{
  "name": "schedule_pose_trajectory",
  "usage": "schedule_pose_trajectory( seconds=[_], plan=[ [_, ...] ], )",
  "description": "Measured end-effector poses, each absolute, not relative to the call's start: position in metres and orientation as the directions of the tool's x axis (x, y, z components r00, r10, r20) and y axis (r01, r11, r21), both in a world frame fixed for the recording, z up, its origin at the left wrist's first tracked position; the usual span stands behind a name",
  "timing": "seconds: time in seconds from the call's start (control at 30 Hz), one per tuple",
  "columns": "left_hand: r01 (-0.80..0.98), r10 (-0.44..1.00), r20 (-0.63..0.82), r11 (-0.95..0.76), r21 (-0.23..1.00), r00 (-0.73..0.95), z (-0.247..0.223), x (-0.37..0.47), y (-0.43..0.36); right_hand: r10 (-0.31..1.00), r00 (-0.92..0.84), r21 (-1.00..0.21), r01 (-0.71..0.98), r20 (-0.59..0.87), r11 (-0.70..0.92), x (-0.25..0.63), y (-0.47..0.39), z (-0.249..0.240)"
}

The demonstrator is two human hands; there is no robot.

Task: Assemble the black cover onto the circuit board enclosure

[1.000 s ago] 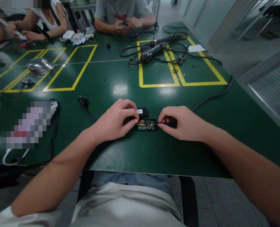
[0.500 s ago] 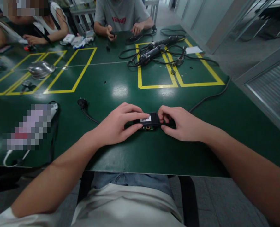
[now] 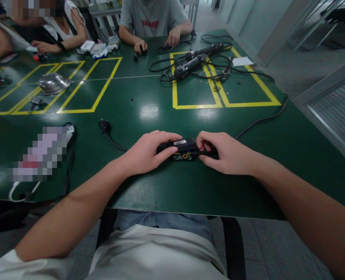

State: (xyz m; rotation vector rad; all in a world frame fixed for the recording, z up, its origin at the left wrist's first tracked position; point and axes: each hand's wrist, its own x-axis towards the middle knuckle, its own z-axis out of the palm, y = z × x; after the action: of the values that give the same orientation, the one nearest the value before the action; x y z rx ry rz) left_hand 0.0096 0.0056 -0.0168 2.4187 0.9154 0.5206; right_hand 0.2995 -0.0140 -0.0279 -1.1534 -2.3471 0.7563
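A black power adapter casing half (image 3: 186, 144) with a white label lies in front of me, tilted up along its near side. Below it shows a green circuit board (image 3: 181, 156) with a ring-shaped coil. My left hand (image 3: 146, 151) grips the casing between thumb and fingers at its left end. At the right end, the fingers of my right hand (image 3: 226, 151) are pinched on the black cable (image 3: 205, 152); its fingertips are partly hidden. From the left side a cord runs to a black mains plug (image 3: 104, 125) lying on the table.
On the green table (image 3: 149, 194), two electric screwdrivers (image 3: 190, 66) lie among coiled cables at the back right. A metal bowl (image 3: 54, 83) stands at the back left. A pixelated object (image 3: 41, 153) is at left. Co-workers (image 3: 154, 23) sit across.
The casing half has tilted, showing more of the circuit board. My left fingers have drawn back from over the label. My right hand stays nearly in place.
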Motion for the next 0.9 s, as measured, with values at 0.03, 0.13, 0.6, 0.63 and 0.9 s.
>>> schedule_pose_trajectory(
  seconds=[0.03, 0.13, 0.6, 0.63, 0.9],
  plan=[
    [0.542, 0.733, 0.175, -0.622, 0.565, 0.658, -0.019, 0.010, 0.007, 0.812, -0.570, -0.632, 0.585, 0.126, 0.508, 0.299, -0.014, -0.028],
    [0.667, 0.817, 0.162, -0.552, 0.500, 0.554, -0.024, 0.009, 0.012, 0.808, -0.571, -0.636, 0.572, 0.143, 0.517, 0.299, -0.014, -0.030],
    [0.555, 0.658, 0.068, -0.682, 0.475, 0.750, -0.006, -0.001, 0.007, 0.807, -0.559, -0.640, 0.554, 0.189, 0.533, 0.293, -0.014, -0.031],
    [0.551, 0.660, 0.076, -0.681, 0.482, 0.748, -0.006, -0.001, 0.007, 0.809, -0.555, -0.639, 0.555, 0.194, 0.533, 0.294, -0.015, -0.030],
    [0.515, 0.682, 0.184, -0.677, 0.526, 0.708, 0.000, -0.002, 0.005, 0.834, -0.493, -0.671, 0.533, 0.249, 0.515, 0.299, -0.018, -0.028]
  ],
)
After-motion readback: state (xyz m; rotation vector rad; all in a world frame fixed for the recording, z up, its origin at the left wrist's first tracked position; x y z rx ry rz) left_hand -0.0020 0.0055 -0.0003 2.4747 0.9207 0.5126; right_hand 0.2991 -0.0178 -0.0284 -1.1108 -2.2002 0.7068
